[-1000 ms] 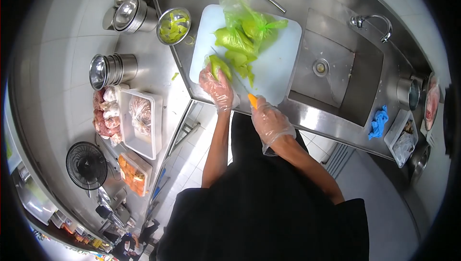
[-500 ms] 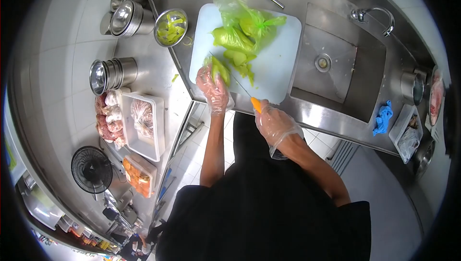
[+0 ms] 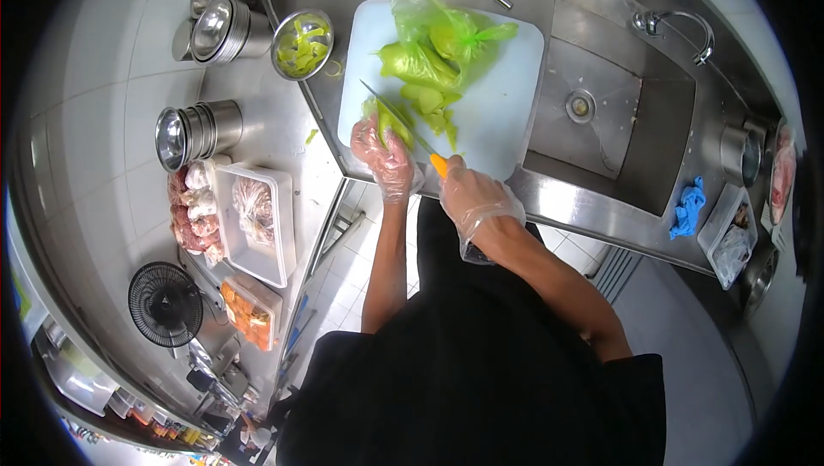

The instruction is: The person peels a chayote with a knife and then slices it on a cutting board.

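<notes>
Green bag (image 3: 468,41), slices (image 3: 431,103) lie near knife (image 3: 439,164); sink (image 3: 601,67) beside board (image 3: 502,127).

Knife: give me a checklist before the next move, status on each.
1. Knife held in right grip: ok.
2. Green piece held in left grip: ok.
3. Both grips gloved: ok.
4. Safe gap between knife and left grip: cannot tell; they're close together.
5. Board free of other items: not ok; bag and green scraps lie on it.
6. Board secured against slipping: cannot tell.
</notes>
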The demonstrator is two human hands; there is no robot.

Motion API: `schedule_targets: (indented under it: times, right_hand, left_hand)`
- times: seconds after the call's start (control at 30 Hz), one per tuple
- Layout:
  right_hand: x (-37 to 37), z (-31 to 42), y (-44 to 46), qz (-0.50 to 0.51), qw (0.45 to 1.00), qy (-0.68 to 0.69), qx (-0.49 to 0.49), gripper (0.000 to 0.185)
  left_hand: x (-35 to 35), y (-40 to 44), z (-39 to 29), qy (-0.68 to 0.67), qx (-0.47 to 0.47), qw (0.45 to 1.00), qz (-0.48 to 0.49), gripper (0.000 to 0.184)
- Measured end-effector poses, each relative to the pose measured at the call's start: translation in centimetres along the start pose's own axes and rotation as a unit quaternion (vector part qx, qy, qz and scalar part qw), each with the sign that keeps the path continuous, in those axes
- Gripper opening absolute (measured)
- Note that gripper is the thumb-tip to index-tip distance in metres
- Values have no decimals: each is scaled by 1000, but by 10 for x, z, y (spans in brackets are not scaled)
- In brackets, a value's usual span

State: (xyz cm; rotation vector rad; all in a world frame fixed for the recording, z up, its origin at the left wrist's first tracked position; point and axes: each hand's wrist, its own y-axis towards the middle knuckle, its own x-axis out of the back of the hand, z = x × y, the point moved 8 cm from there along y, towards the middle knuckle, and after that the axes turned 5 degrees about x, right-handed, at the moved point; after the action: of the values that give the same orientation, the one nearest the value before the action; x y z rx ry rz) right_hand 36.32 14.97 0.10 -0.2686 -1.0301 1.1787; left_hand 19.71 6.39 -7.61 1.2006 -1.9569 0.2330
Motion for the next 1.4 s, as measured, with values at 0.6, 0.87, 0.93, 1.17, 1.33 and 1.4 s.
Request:
schedule_targets:
  times: [0.6,0.87,0.93,1.17,1.33,1.4]
  right_hand:
    - [-8,4,107,-99,981,35,166,38]
    - [-17,-29,82,-106,982,22,154,37]
    - [-36,-39,88,-108,982,54,143,38]
    - [-64,-38,113,-98,987,47,119,38]
    - [-44,-71,67,-119,987,69,77,36]
    - [-31,-78,45,-100,989,91,64,37]
  left_hand:
    - [-5,1,2,-26,11,999,-38,49]
    - [-7,2,3,-72,7,997,-28,49]
    - [-5,1,4,-8,-11,1000,-25,49]
    - [8,-8,37,-189,5,981,-39,47]
    - [44,-7,62,-165,70,984,-8,50]
    - [50,-4,56,-189,72,979,-19,49]
